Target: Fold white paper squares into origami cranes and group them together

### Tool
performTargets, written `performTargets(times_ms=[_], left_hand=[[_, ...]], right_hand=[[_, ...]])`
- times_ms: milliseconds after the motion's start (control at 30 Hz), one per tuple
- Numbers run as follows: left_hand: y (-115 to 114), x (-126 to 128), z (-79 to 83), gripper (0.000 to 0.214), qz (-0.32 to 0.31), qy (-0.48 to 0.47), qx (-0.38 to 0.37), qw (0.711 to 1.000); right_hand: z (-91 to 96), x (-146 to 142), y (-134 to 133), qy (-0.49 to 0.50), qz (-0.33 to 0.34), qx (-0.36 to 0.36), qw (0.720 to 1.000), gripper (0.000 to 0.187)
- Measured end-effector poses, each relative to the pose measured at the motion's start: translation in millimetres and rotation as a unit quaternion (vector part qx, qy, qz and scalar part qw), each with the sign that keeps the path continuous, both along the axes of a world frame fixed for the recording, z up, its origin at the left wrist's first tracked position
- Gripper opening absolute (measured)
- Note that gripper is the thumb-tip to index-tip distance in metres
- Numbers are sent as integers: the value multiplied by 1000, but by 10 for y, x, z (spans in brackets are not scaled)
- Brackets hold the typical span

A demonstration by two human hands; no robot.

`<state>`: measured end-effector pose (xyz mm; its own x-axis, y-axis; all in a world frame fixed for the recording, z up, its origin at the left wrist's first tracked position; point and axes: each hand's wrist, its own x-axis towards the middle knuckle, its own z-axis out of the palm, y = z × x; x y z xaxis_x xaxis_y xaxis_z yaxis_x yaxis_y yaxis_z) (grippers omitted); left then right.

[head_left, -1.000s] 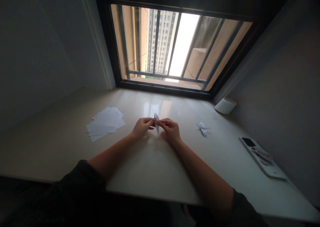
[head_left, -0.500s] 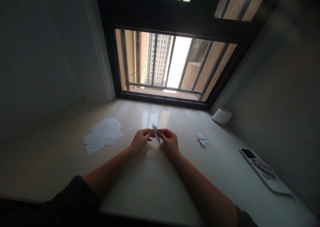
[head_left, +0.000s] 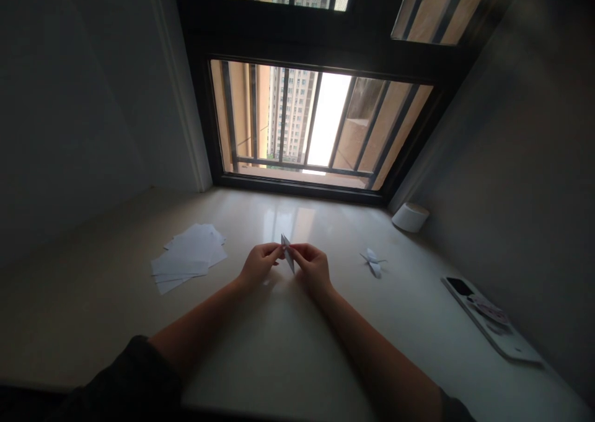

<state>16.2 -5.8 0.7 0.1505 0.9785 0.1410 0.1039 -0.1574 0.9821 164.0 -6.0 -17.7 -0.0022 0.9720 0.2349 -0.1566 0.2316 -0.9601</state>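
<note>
Person sits at a pale stone counter (head_left: 279, 347) under a barred window (head_left: 320, 124). Both forearms are stretched fwd and the dark sleeves end near the elbows. Left hand (head_left: 258, 264) & right hand (head_left: 315, 266) meet at mid-counter, knuckles up, fingertips facing each other.

Btwn them is a small folded paper (head_left: 287, 253): white, narrow, pointed at both ends. It's held up off the counter, nearly upright, w/ its top tip leaning a bit toward 11 o'clock. Left hand pinches it from the 9 o'clock side, thumb & forefinger closed tight on the edge. Right hand pinches from the 3 o'clock side w/ the same narrow fingertip grip. Other fingers are curled in. Can't tell which crease they press; too small & dim.

Taking the hands as centre:
- 9 o'clock, well apart: a loose stack of white sheets (head_left: 188, 258), fanned, lying flat.
- 3 o'clock, apart from the right hand: a paper figure (head_left: 372, 262) w/ wing-like points, resting on the counter.
- Approx 2 o'clock, by the wall corner: a white round container (head_left: 409, 217).
- 4 o'clock, along the right wall: a flat white tray (head_left: 511, 347) w/ a dark phone-like object (head_left: 460, 284) at its far end. Detail is blurred.
- 12 o'clock: the window, bright against the dim room.
</note>
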Motion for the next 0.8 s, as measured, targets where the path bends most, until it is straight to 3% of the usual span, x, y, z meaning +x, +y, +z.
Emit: performTargets(times_ms=[233, 800], left_hand=[[-18, -3, 66, 38, 2, -30, -30, 999], [26, -30, 3, 38, 34, -46, -80, 995]], right_hand=[[51, -1, -15, -38, -4, 10, 999, 28], [8, 11, 0, -43, -25, 29, 998, 25]])
